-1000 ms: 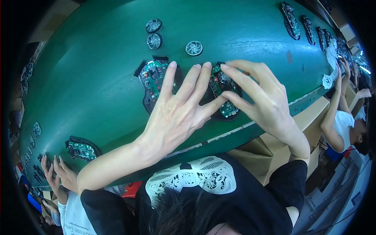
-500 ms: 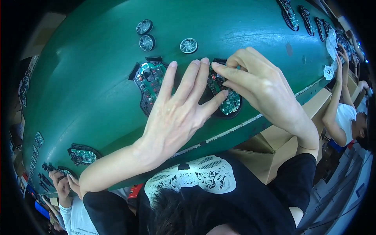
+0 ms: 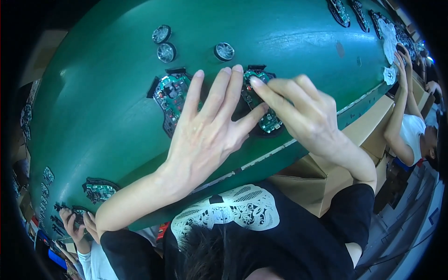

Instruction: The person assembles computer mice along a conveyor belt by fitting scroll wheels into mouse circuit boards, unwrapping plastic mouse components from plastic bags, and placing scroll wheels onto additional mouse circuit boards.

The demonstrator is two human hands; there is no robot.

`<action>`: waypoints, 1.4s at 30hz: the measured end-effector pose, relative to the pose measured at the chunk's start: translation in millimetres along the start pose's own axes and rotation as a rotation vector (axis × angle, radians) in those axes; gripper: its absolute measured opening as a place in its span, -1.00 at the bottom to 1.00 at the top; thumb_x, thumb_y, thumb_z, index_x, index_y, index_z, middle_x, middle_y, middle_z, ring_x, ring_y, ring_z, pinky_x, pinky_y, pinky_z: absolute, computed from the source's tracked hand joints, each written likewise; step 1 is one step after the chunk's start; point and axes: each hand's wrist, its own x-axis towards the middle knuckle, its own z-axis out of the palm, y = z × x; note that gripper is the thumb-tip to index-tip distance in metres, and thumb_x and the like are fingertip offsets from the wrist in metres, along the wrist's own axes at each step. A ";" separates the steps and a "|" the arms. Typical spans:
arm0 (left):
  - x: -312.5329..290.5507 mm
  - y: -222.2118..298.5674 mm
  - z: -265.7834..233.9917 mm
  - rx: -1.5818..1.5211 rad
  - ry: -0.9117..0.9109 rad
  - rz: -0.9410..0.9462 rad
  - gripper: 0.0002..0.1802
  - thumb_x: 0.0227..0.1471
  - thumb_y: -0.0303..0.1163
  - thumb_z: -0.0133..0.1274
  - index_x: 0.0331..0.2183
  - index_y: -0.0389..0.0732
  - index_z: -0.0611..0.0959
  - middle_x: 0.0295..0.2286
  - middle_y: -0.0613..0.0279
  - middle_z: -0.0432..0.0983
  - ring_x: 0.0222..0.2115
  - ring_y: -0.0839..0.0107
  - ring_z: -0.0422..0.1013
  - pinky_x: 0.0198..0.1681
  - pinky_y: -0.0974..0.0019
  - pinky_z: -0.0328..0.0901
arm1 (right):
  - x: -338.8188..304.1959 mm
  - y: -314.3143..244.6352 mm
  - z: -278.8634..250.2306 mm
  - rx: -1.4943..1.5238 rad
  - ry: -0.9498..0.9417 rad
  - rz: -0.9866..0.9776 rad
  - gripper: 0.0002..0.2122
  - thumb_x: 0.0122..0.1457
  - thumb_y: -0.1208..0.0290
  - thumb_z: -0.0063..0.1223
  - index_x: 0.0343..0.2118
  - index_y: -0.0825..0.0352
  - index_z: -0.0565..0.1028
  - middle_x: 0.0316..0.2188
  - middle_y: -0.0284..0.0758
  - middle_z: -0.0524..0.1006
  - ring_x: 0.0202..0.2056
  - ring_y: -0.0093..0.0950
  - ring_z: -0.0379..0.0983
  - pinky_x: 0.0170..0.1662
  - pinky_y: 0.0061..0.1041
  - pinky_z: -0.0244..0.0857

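Two green circuit boards sit in black curved casings on the green table. My left hand (image 3: 210, 119) lies palm down between them, fingers stretched. It partly covers the left circuit board (image 3: 169, 98), and its thumb reaches the edge of the right circuit board (image 3: 271, 122). Over the upper part of that right board, my right hand (image 3: 298, 105) is closed, its index fingertip close to the board's components. Whether anything small is between those fingers is hidden. Beyond my hands lie three round spoked wheels: one wheel (image 3: 224, 52) alone, and another wheel (image 3: 161, 34) beside a third wheel (image 3: 166, 52).
Another cased board (image 3: 100, 190) lies at the near left, by a co-worker's hands (image 3: 77, 224). More cased boards (image 3: 339, 12) line the far right, near a white piece (image 3: 389, 75) and another person's arms (image 3: 400, 88). Cardboard boxes (image 3: 340, 177) stand below the table edge.
My right hand has shifted down and curled more, uncovering the top of the right board's casing. My left hand stays spread in nearly the same place. The whole view has shifted slightly.
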 end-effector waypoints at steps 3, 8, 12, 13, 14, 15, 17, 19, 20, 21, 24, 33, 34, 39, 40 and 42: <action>0.2 -3.5 -2.6 -0.070 0.017 0.010 -0.25 -0.28 -0.17 0.38 0.06 0.28 0.56 0.28 0.04 0.12 0.28 0.11 0.06 0.31 -0.17 -0.02 | 7.8 -1.5 -1.1 0.024 -0.024 0.032 -0.50 -0.13 0.53 0.14 0.00 0.40 0.56 -0.26 -0.38 0.51 -0.35 -0.50 0.43 -0.43 -0.59 0.43; 6.8 -5.5 -4.2 -0.072 -0.016 0.046 -0.29 -0.29 -0.19 0.38 0.02 0.27 0.59 0.26 0.05 0.16 0.26 0.11 0.10 0.31 -0.18 -0.02 | -6.4 -6.6 -5.0 -0.092 -0.012 0.038 -0.52 -0.12 0.53 0.15 -0.01 0.38 0.57 -0.26 -0.36 0.52 -0.36 -0.49 0.43 -0.44 -0.59 0.41; 3.6 3.5 -8.6 0.102 0.027 0.042 -0.29 -0.30 -0.23 0.37 0.02 0.33 0.59 0.12 0.08 0.32 0.13 0.13 0.24 0.32 -0.19 -0.02 | -21.4 5.6 -14.5 0.049 0.069 0.103 -0.57 -0.12 0.56 0.21 -0.08 0.31 0.61 -0.31 -0.35 0.54 -0.40 -0.46 0.46 -0.46 -0.56 0.40; -0.3 8.6 -10.2 0.129 0.016 0.021 -0.35 -0.19 -0.31 0.20 0.05 0.25 0.56 0.08 0.00 0.33 0.12 0.10 0.24 0.29 -0.24 0.02 | -28.0 6.7 -15.1 0.126 0.072 0.177 -0.59 -0.12 0.59 0.23 -0.10 0.31 0.62 -0.33 -0.35 0.54 -0.40 -0.46 0.48 -0.48 -0.55 0.39; -1.5 11.5 -9.6 0.153 0.007 0.005 -0.39 -0.08 -0.39 0.04 0.09 0.17 0.52 0.04 -0.08 0.35 0.10 0.07 0.25 0.26 -0.30 0.07 | -33.9 6.9 -15.8 0.197 0.076 0.256 -0.61 -0.12 0.62 0.25 -0.13 0.31 0.62 -0.35 -0.34 0.54 -0.40 -0.45 0.49 -0.49 -0.53 0.39; -4.1 10.6 -4.0 0.190 0.034 0.017 -0.37 -0.07 -0.39 0.04 0.10 0.24 0.52 0.01 -0.06 0.36 0.06 0.09 0.27 0.25 -0.32 0.07 | -37.6 3.3 -16.3 0.262 0.043 0.328 -0.69 -0.13 0.64 0.32 -0.24 0.31 0.62 -0.39 -0.35 0.54 -0.41 -0.45 0.51 -0.52 -0.51 0.39; -1.9 12.0 -3.3 0.157 0.014 0.010 -0.36 -0.07 -0.38 0.04 0.11 0.28 0.52 0.01 -0.05 0.37 0.05 0.10 0.28 0.24 -0.31 0.08 | -47.6 0.6 -10.6 0.338 0.066 0.368 -0.73 -0.14 0.61 0.34 -0.29 0.30 0.62 -0.41 -0.36 0.54 -0.42 -0.46 0.50 -0.52 -0.51 0.39; 0.4 12.8 -3.7 0.139 -0.016 -0.018 -0.33 -0.06 -0.37 0.05 0.12 0.38 0.51 0.01 -0.03 0.38 0.01 0.12 0.30 0.23 -0.30 0.09 | -52.1 -4.6 -3.5 0.449 0.091 0.432 -0.81 -0.15 0.55 0.40 -0.44 0.28 0.59 -0.48 -0.41 0.52 -0.46 -0.49 0.49 -0.55 -0.51 0.36; 1.6 12.7 -3.6 0.136 -0.019 -0.007 -0.33 -0.06 -0.37 0.05 0.12 0.38 0.51 0.01 -0.03 0.38 0.01 0.12 0.30 0.23 -0.30 0.09 | -52.1 -5.4 -1.7 0.446 0.094 0.444 -0.81 -0.15 0.55 0.40 -0.44 0.28 0.59 -0.48 -0.41 0.52 -0.46 -0.49 0.49 -0.55 -0.51 0.36; 2.8 12.5 -3.3 0.139 -0.023 -0.003 -0.33 -0.06 -0.38 0.05 0.13 0.38 0.51 0.01 -0.03 0.38 0.01 0.13 0.30 0.23 -0.30 0.09 | -52.0 -5.6 -0.3 0.447 0.082 0.457 -0.81 -0.16 0.54 0.40 -0.44 0.28 0.59 -0.48 -0.42 0.51 -0.47 -0.50 0.48 -0.57 -0.51 0.33; 4.9 12.0 -5.9 0.146 -0.040 -0.007 -0.32 -0.06 -0.39 0.06 0.13 0.38 0.51 0.02 -0.04 0.37 0.00 0.13 0.30 0.23 -0.31 0.09 | -49.2 -7.9 1.8 0.439 0.069 0.471 -0.81 -0.17 0.52 0.40 -0.47 0.27 0.58 -0.50 -0.45 0.50 -0.51 -0.51 0.43 -0.60 -0.52 0.28; 4.3 12.2 -5.0 0.108 -0.013 0.017 -0.36 -0.03 -0.36 0.03 0.14 0.29 0.50 0.03 -0.09 0.35 0.03 0.08 0.28 0.22 -0.33 0.08 | -42.3 -20.1 -1.7 0.305 0.039 0.517 -0.81 -0.18 0.55 0.38 -0.50 0.24 0.55 -0.52 -0.46 0.49 -0.52 -0.50 0.43 -0.59 -0.50 0.27; 4.0 11.6 -2.9 0.108 -0.011 0.012 -0.36 -0.03 -0.36 0.03 0.14 0.29 0.50 0.03 -0.09 0.35 0.03 0.08 0.28 0.22 -0.33 0.08 | -42.2 -21.2 -0.8 0.319 0.051 0.532 -0.81 -0.18 0.56 0.37 -0.49 0.24 0.55 -0.52 -0.45 0.49 -0.51 -0.49 0.44 -0.58 -0.49 0.28; 6.0 12.5 -2.2 0.098 0.001 0.025 -0.35 -0.03 -0.38 0.04 0.15 0.22 0.49 0.03 -0.11 0.34 0.05 0.06 0.27 0.23 -0.33 0.08 | -42.9 -18.9 -0.2 0.329 0.045 0.508 -0.82 -0.16 0.58 0.36 -0.48 0.27 0.55 -0.52 -0.43 0.50 -0.50 -0.48 0.48 -0.57 -0.47 0.29; 6.5 12.2 -1.5 0.092 0.012 0.029 -0.34 -0.04 -0.39 0.05 0.15 0.21 0.48 0.03 -0.11 0.34 0.05 0.06 0.27 0.23 -0.33 0.08 | -42.6 -18.9 -0.4 0.319 0.059 0.492 -0.82 -0.15 0.58 0.35 -0.47 0.28 0.56 -0.52 -0.43 0.50 -0.50 -0.47 0.47 -0.57 -0.46 0.30; 7.1 11.7 -1.0 0.098 0.020 0.034 -0.34 -0.04 -0.39 0.05 0.16 0.21 0.48 0.03 -0.11 0.33 0.05 0.05 0.27 0.23 -0.33 0.08 | -41.9 -19.0 -1.8 0.304 0.077 0.470 -0.83 -0.14 0.58 0.34 -0.46 0.28 0.56 -0.52 -0.43 0.50 -0.51 -0.47 0.47 -0.57 -0.46 0.30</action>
